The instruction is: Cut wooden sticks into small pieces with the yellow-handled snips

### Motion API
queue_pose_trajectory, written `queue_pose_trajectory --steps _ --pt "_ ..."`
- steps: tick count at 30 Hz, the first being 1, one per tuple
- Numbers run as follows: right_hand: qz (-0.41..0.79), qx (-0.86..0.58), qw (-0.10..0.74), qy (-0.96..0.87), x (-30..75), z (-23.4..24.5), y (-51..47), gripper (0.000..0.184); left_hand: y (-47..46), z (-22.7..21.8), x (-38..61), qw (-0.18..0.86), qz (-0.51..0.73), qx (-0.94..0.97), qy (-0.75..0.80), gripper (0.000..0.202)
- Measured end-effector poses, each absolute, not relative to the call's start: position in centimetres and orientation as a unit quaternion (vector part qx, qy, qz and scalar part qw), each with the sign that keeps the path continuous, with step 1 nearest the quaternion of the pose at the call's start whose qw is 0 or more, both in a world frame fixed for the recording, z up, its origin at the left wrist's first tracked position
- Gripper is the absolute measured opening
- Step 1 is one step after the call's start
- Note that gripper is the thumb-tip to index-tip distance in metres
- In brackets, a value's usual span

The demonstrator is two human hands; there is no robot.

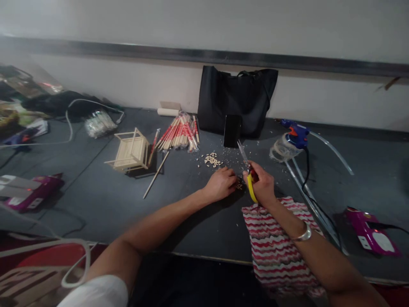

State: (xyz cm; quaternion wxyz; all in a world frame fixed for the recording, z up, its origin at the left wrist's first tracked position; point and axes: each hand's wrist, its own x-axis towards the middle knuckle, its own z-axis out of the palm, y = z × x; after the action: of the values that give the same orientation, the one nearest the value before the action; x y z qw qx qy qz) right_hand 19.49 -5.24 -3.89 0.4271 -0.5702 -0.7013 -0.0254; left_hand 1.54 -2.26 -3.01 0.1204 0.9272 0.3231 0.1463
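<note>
My right hand grips a pair of scissors with yellow handles, its blades pointing up and away from me. Close to its left, my left hand rests low at the table with curled fingers; whatever they hold, if anything, is hidden. Small cut wooden bits lie right by its fingertips. Just beyond is a heap of short pale wooden pieces, with crumbs scattered around. A single wooden stick lies further left. Beside it stands a small chair-like frame made of sticks.
Bundled chopsticks in red-printed wrappers lie behind. A phone leans on a black bag. At right are a blue glue gun on a jar, clear glue sticks and a purple power box. A striped cloth lies under my right forearm.
</note>
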Motion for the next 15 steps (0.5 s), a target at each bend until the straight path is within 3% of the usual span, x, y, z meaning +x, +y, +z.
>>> queue_pose_trajectory --steps 15 --pt "-0.003 -0.557 0.424 -0.714 19.5 -4.0 -5.2 0.032 -3.1 -0.4 2.4 0.097 0.021 0.939 0.330 0.020"
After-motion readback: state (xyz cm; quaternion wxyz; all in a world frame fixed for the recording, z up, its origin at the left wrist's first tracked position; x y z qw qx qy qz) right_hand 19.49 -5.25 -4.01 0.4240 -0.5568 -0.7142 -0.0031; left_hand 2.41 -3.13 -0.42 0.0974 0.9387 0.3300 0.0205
